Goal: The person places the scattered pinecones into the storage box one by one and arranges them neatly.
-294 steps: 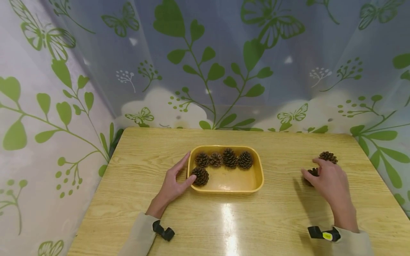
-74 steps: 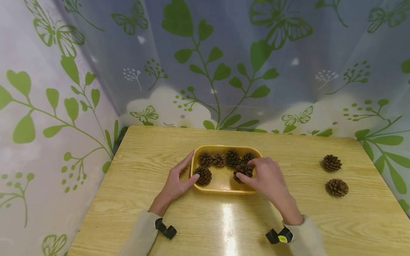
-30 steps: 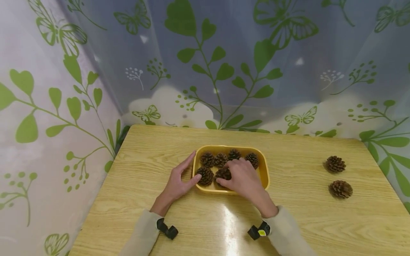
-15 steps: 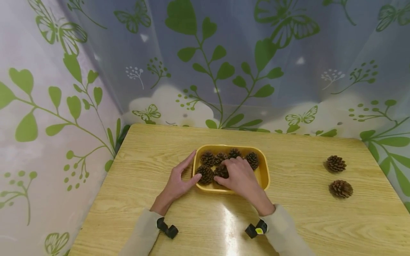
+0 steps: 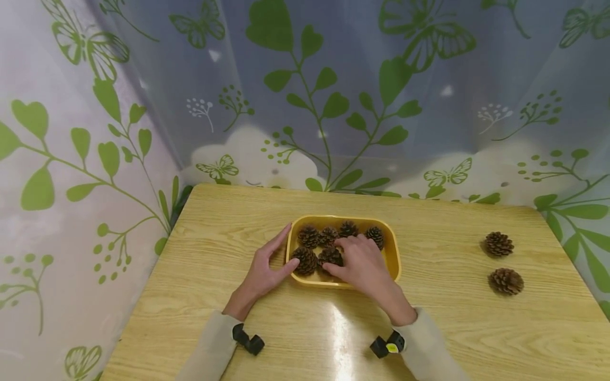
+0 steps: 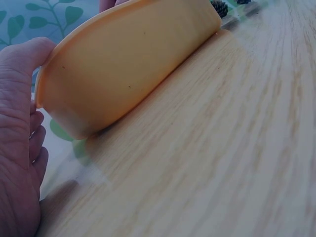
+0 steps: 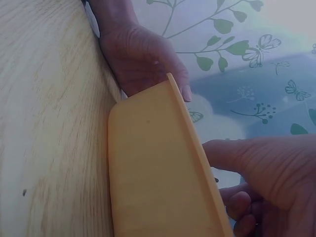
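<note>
A yellow plastic tray (image 5: 392,264) stands on the table with several brown pine cones inside. My left hand (image 5: 261,272) holds its left end, thumb over the rim and fingers along the outer wall, as the left wrist view shows too. Reaching over the near rim, my right hand (image 5: 364,264) is at a pine cone (image 5: 329,256) in the front row, thumb and index finger loosely spread at its right side. Left of that cone lies another pine cone (image 5: 305,260), near my left thumb. A back row includes a pine cone (image 5: 308,236) at the left and a pine cone (image 5: 375,237) at the right.
Two pine cones lie on the right of the wooden table (image 5: 200,243), one pine cone (image 5: 498,244) behind the other pine cone (image 5: 506,281). A curtain (image 5: 362,132) with leaves and butterflies hangs behind the table's far edge.
A pine cone came from the right side of the table into the tray's front row, beside the left cone. Over the last half second my right hand shifts slightly right while that cone stays.
</note>
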`<state>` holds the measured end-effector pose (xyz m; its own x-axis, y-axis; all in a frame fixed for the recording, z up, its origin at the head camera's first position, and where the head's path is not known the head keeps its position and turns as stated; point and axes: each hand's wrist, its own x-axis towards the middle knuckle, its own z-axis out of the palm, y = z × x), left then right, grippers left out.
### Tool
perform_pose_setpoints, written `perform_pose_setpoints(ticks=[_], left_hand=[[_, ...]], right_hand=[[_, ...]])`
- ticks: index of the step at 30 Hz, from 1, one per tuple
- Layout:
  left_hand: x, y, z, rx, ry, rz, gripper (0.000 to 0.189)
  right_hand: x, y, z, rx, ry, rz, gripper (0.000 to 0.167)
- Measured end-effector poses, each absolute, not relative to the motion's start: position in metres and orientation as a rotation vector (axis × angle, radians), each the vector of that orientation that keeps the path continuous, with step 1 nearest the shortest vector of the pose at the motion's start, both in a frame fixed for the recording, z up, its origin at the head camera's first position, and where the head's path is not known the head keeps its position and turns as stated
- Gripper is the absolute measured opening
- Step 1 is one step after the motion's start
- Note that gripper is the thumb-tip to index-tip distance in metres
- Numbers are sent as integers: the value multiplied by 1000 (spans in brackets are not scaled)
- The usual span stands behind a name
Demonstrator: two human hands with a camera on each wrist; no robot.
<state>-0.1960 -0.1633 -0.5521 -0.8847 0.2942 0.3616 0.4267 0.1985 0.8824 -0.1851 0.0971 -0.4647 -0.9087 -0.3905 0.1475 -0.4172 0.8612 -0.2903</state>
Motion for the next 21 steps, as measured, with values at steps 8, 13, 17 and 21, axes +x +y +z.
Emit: perform_pose_setpoints(ticks=[8, 13, 17, 21], left_hand=[[-192, -161, -540, -698, -2345, -1784, 79], [-193, -162, -546, -696, -2344, -1768, 80], [-196, -164, -555, -715, -2337, -1768, 80], [-197, -165, -556, -739, -2324, -1777, 80]], right_hand=[[-179, 109, -462, 659, -2894, 571, 56], [-176, 114, -464, 676, -2846, 565, 53], [-172, 118, -463, 648, -2853, 598, 52], [-169, 123, -461, 621, -2858, 639, 51]])
